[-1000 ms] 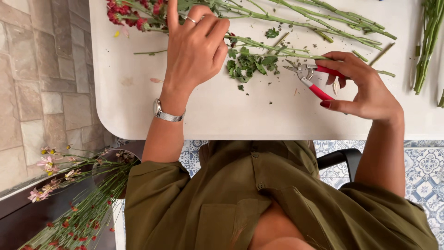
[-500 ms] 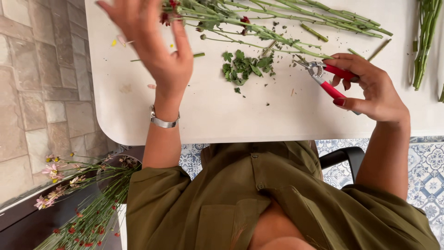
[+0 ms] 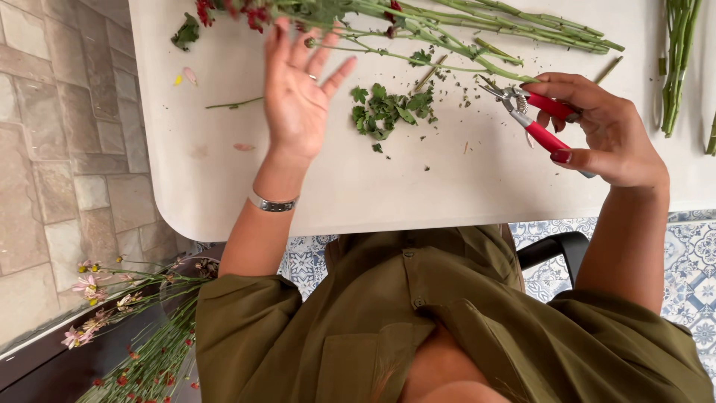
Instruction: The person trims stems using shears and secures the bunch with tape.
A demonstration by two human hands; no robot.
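Right of center, my right hand [image 3: 608,142] grips red pruners [image 3: 533,119] — left hand [image 3: 298,97] open, empty, above the table [image 3: 418,194].

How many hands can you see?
2. The left hand is open over the table, by the flower stems. The right hand holds red clippers near the leaf pile.

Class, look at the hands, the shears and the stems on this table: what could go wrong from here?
1. The right hand holds red-handled shears with the blades pointing toward the open left hand; a reach across might meet them.
2. The cut leaves lie loose near the left hand; a sweep may scatter them.
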